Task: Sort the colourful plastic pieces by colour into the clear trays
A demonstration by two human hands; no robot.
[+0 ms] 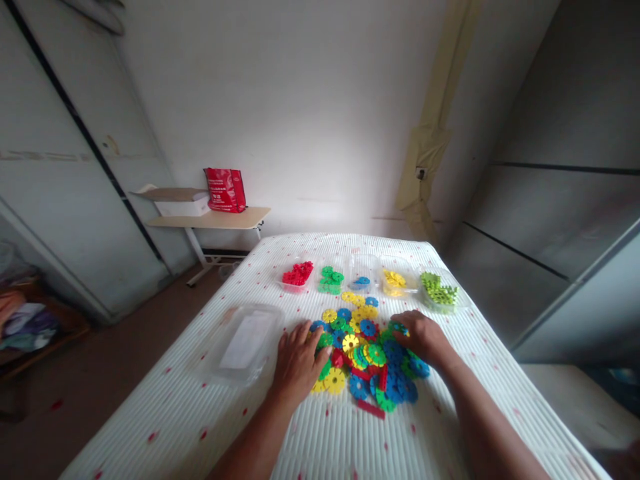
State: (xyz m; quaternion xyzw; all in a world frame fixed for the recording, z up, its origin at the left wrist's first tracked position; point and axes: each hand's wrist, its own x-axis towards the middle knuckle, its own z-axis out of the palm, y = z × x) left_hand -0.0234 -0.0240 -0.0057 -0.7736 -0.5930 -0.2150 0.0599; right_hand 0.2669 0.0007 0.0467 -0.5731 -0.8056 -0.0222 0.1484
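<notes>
A loose heap of notched plastic discs (367, 328) in blue, green, yellow and red lies on the table in front of me. My left hand (299, 357) rests at the heap's left edge, fingers spread, the thumb by a green disc (325, 340). At the right edge my right hand (423, 335) curves over green and blue discs, its thumb and fingers apart; its far fingers are partly hidden. Blue discs (397, 383) overlap near that hand. Red strip-like pieces (371, 408) lie among the discs and at the near edge.
Behind the heap stand clear tubs of red pieces (298, 275), green discs (331, 279), blue discs (360, 283), yellow pieces (395, 279) and light green pieces (439, 290). A clear plastic lid (245, 343) lies left. A side table (240, 220) holds a red bag (225, 190).
</notes>
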